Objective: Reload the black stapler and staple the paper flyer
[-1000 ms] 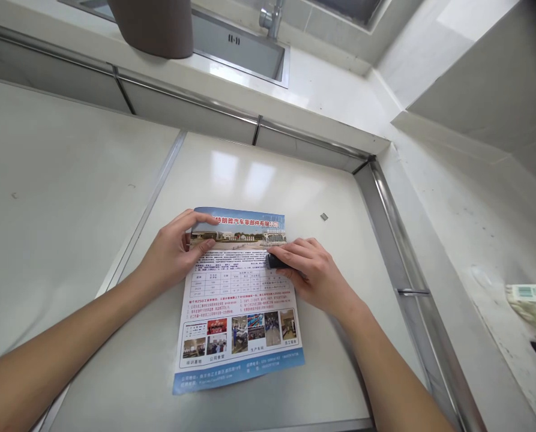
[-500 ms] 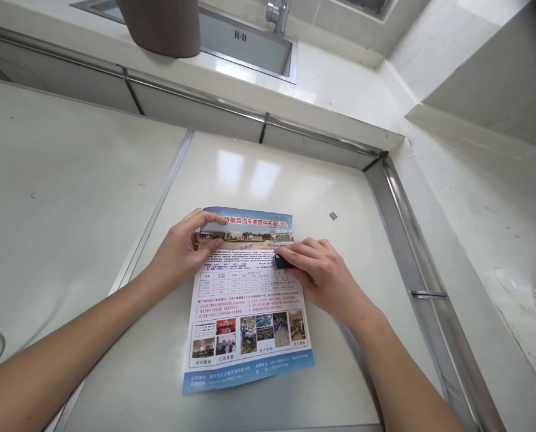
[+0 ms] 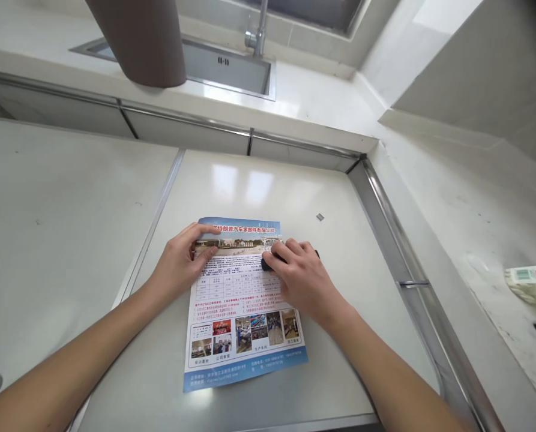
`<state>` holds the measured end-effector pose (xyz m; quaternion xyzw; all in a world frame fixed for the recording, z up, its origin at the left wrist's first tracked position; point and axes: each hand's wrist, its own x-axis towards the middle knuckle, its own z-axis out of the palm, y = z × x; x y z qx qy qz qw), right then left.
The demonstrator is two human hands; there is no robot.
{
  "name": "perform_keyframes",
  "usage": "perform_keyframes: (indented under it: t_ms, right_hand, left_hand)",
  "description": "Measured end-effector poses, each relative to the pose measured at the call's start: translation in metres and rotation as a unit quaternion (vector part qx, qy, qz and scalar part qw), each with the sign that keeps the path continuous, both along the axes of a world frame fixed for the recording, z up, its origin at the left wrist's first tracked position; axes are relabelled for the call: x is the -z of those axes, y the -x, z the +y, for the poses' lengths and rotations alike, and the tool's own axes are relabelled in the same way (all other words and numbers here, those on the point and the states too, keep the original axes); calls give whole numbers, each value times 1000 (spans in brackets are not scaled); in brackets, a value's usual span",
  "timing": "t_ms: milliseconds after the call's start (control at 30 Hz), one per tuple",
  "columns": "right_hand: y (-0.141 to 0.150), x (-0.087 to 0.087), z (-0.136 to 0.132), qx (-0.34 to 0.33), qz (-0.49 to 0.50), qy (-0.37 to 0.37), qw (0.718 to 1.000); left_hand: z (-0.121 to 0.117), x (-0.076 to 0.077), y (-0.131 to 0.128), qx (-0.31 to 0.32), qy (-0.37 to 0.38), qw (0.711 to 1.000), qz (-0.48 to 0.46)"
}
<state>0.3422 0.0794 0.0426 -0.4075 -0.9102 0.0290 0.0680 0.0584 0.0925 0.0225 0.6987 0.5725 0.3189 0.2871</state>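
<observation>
A printed flyer with red lettering, a table and small photos lies flat on a pale panel. My left hand rests on its upper left corner, thumb and forefinger pinching the paper's edge. My right hand is closed over a small black object pressed on the flyer's upper right part; only the object's ends show past the fingers.
A steel sink with a tap sits at the back, a brown cylinder in front of it. A metal rail borders the panel's right side. A tiny grey piece lies near it. A labelled packet is at far right.
My right hand has slid a little up and left on the flyer and now covers more of the black object. The camera tilted, showing more of the sink.
</observation>
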Motion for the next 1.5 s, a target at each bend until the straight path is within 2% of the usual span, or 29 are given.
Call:
perform_keyframes:
  t_ms: [167,267,500,733,1000,1100,1200,1367,1500]
  right_hand:
    - [-18,-2,9,-31,64,26,997]
    - [-26,0,13,-23,108,50,993]
    - [-60,-6,29,78,234,74,966]
    - [-92,3,48,242,163,10,956]
    - [-92,5,50,248,165,16,954]
    - [-93,4,50,249,147,26,957]
    - [-94,5,49,249,122,31,960]
    - [-95,6,50,238,155,27,959]
    - [-96,7,53,223,209,31,952]
  left_hand:
    - [1,8,-2,41,-40,996,69]
    - [2,14,-2,31,-77,990,118]
    - [4,20,4,26,-90,983,156]
    - [5,23,4,31,-102,981,162]
    - [7,25,5,27,-100,982,160]
    - [8,22,3,20,-102,983,152]
    - [5,12,0,13,-118,985,124]
    - [-14,-11,-2,32,-232,968,91]
    - [-24,-16,-4,82,-307,943,100]
